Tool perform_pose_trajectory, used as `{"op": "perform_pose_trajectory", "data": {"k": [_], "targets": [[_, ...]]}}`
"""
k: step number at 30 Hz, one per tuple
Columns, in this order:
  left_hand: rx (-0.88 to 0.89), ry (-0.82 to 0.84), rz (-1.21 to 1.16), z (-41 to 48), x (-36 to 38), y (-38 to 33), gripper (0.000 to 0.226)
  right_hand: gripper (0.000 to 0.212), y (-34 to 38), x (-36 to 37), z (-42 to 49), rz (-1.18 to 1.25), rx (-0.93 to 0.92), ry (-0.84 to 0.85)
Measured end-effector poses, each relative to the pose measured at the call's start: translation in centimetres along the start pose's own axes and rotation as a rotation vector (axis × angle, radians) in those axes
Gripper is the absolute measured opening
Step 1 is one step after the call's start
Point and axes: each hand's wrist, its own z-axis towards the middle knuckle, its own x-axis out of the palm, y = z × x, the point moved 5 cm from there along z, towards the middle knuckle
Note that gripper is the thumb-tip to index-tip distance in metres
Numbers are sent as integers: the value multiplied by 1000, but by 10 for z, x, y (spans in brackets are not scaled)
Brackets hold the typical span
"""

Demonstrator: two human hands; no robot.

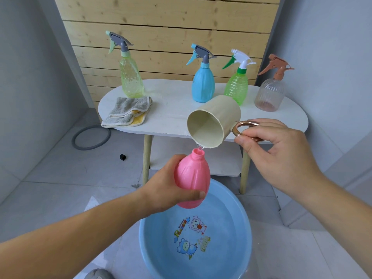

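Centre of frame, slightly below the middle: left hand (169, 186) wraps around a pink, egg-shaped plastic bottle (192, 178) with no spray head, fingers behind it and thumb curled across its lower front, neck pointing up and a little to the right. Right hand (275, 150), at centre right, pinches the rose-gold metal ring handle (244, 130) of a cream-coloured plastic cup (213, 121) between thumb and curled fingers. Cup is tipped on its side, mouth facing lower left, its lowest rim just above the bottle's open neck; a thin trickle of water (199, 147) shows between the two. Directly beneath, at lower centre, sits a round light-blue plastic basin (244, 218) on the tiled floor, holding clear water, cartoon stickers on its bottom. Behind the hands, across the middle of the frame, stands a white oval table (173, 119) with pale wooden legs and a lower shelf. On its top, left to right: a tall yellow-green translucent spray bottle (130, 77) with grey trigger, a blue opaque spray bottle (203, 85), a green ribbed spray bottle (237, 85) with white head, partly behind the cup, and a clear ribbed spray bottle (270, 93) with brownish-pink head. A folded grey and yellow cloth (126, 112) lies at the table's left end, just in front of the tall bottle. A grey ring (91, 137) lies on the floor at middle left.
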Motion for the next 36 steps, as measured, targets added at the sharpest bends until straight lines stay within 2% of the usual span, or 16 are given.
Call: {"op": "perform_pose_trajectory", "data": {"k": [11, 15, 20, 32, 34, 36], "targets": [[-4, -3, -13, -1, 0, 0, 89, 13, 4, -1, -1, -34, -88, -42], [-10, -8, -9, -1, 0, -1, 89, 22, 4, -1, -2, -61, -122, -34], [-8, -8, -13, -1, 0, -1, 88, 15, 6, 0, -3, -130, -174, -46], [-6, -15, -15, 0, -1, 0, 88, 21, 8, 6, -8, -220, -347, -41], [-11, -23, -22, 0, -1, 1, 89, 18, 7, 11, -8, -185, -300, -15], [-14, -28, -28, 1, -2, 3, 90, 16, 2, 15, -9, -45, -122, 7]]}}
